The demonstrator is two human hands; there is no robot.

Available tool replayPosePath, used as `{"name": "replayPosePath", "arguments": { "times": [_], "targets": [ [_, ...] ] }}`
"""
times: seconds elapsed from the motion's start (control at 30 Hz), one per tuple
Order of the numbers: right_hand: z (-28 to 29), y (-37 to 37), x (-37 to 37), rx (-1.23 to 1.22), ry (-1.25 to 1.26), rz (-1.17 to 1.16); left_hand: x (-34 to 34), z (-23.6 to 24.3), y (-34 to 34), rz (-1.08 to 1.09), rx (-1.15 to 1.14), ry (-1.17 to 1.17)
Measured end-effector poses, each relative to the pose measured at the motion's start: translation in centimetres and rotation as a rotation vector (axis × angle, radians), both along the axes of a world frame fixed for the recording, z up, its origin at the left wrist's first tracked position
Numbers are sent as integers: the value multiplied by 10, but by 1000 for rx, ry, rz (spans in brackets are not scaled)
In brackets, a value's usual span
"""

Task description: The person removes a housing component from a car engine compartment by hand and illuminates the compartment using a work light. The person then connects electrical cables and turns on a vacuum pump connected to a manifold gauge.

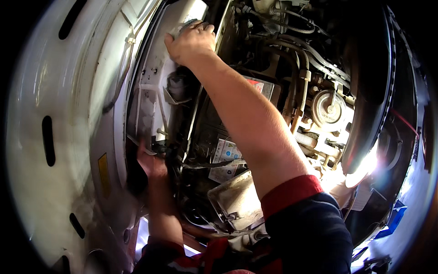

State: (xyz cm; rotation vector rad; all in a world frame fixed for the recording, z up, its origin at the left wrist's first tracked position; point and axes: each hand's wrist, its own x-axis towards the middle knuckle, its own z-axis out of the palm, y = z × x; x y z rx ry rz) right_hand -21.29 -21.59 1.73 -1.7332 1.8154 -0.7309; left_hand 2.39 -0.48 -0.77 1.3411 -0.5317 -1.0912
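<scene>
A long pale housing point(153, 93) runs along the left of the engine bay. My right hand point(191, 43) is closed over its upper end, fingers curled on the edge, with a small grey-blue patch partly hidden beneath them. My left hand point(150, 162) reaches to the housing's lower end, in shadow beside dark fittings point(162, 148); its fingertips are partly hidden, so its grip is unclear. A dark battery point(214, 118) with labels lies to the right of the housing, partly behind my right forearm.
Hoses point(303, 68), a round metal part point(328, 107) and a corrugated tube point(305, 139) fill the right of the bay. A white body panel point(64, 114) with slots borders the left, a dark curved edge point(369, 91) the right. A pale box point(232, 198) sits near the bottom middle.
</scene>
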Motion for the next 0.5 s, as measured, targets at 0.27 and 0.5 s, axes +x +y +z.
{"name": "replayPosePath", "arguments": {
  "times": [0.27,0.5],
  "targets": [
    [-18,-68,-19,-49,-477,-251,5,-6,7,-200,-92,47],
    [-31,-93,-31,40,-606,-158,13,-10,9,-150,-12,176]
  ]
}}
